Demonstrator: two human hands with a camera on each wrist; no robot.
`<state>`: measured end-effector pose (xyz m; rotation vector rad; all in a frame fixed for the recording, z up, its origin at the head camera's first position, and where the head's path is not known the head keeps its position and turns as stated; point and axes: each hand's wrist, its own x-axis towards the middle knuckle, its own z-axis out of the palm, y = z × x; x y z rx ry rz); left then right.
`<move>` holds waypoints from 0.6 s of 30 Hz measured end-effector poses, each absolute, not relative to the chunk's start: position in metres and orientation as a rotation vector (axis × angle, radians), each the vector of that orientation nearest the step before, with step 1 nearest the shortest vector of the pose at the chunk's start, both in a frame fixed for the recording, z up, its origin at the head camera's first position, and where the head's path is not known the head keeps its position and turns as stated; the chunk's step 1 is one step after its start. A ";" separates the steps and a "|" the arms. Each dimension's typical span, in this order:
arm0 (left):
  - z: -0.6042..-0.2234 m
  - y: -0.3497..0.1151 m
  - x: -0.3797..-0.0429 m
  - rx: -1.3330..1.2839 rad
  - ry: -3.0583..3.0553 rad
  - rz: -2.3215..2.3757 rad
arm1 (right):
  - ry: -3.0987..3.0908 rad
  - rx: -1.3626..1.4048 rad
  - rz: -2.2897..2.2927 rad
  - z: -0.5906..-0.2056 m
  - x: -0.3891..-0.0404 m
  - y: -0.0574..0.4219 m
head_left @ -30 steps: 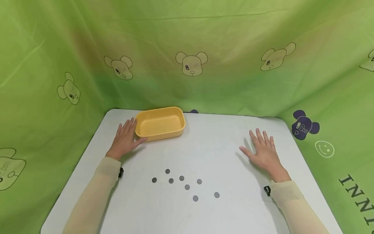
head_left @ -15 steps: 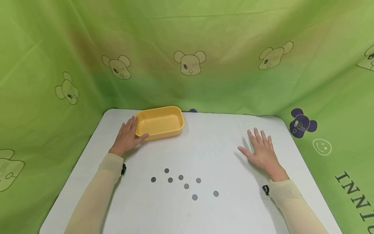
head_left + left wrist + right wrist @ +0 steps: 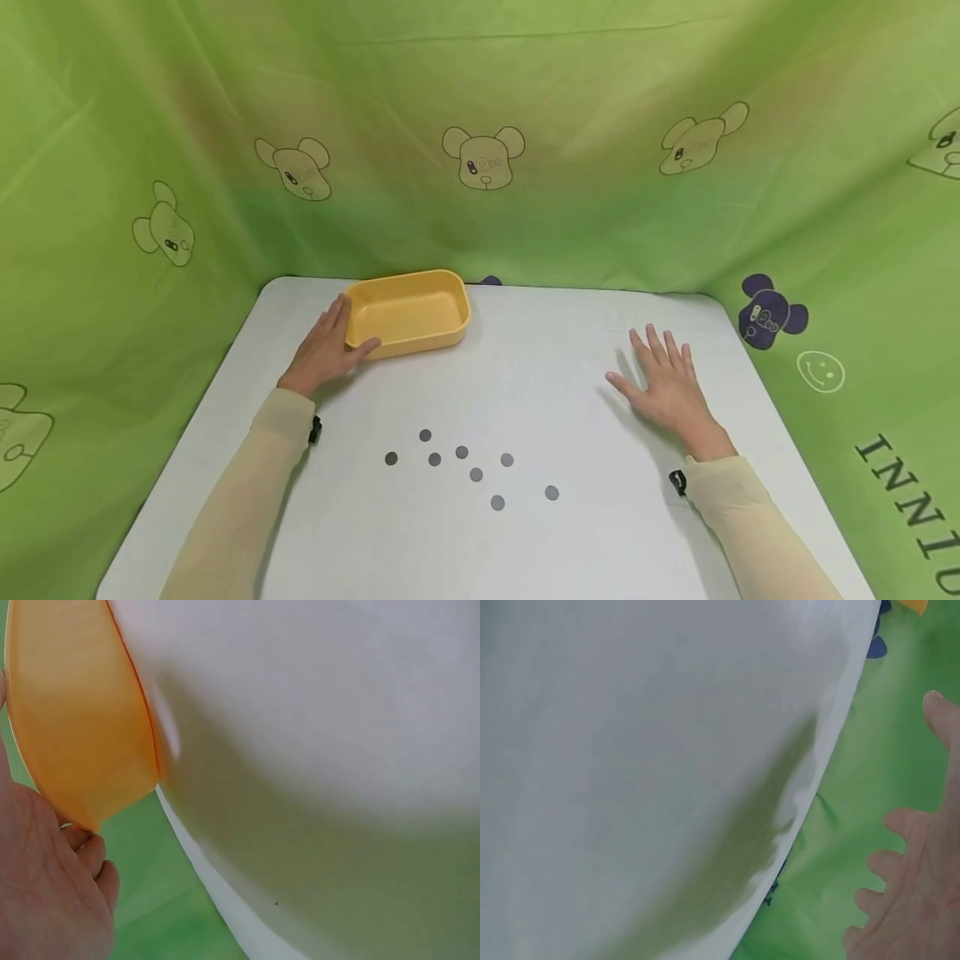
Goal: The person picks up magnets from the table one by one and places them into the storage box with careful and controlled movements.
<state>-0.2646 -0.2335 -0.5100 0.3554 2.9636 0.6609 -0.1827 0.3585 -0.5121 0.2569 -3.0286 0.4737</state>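
So the tray is up near the far edge of the table, and the big thing here is how close it is to the left hand. It sits at roughly 2 o'clock from that hand, right up against it, with its long axis going about 9 to 3 and the 3 o'clock end tipped slightly farther away. From the right hand it's way off around 10 o'clock with a good stretch of table between, so left is easily the nearer one.

Left hand is straddling the tray's 8 o'clock corner: thumb at the near wall, other fingers lying fairly straight along the left end. Definitely touching, but I can't tell how hard it's pressing, so I'd call it loose contact rather than a proper grab. Right hand is holding nothing, fingers spread, and going by the shadow I'd say it's off the table.

Eight dark discs lie scattered at about 5 o'clock from the tray, well apart from both hands.
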 end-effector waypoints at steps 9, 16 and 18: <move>-0.508 -0.219 -0.264 0.419 2.924 0.672 | -3.038 0.255 0.466 -0.511 -0.180 0.358; -0.509 -0.203 -0.264 0.467 2.906 0.657 | -3.046 0.260 0.467 -0.510 -0.177 0.356; -0.510 -0.199 -0.264 0.478 2.899 0.658 | -3.048 0.260 0.473 -0.510 -0.175 0.355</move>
